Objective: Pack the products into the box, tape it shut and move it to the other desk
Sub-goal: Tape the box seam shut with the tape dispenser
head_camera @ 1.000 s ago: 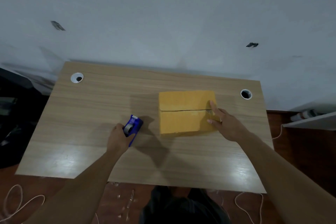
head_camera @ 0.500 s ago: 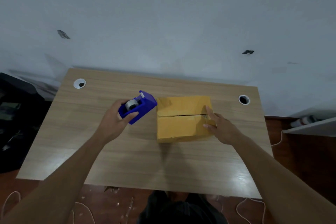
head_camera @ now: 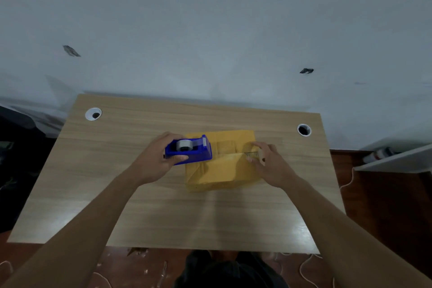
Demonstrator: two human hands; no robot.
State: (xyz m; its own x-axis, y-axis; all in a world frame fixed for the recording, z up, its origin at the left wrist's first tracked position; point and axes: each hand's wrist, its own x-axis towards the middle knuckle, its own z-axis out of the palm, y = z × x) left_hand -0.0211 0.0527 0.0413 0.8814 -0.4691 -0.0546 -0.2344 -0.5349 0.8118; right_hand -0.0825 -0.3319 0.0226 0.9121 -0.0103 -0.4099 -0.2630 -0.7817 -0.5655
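Left hand [head_camera: 155,159] has carried the tape dispenser [head_camera: 189,150], grip clamped, onto the box [head_camera: 222,170].

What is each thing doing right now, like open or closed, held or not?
Box: flaps folded shut, resting on the desk.
Tape dispenser: held over the box's left end.
Left hand: closed around the dispenser.
Right hand: fingertips at the flap seam; tape strand unclear.
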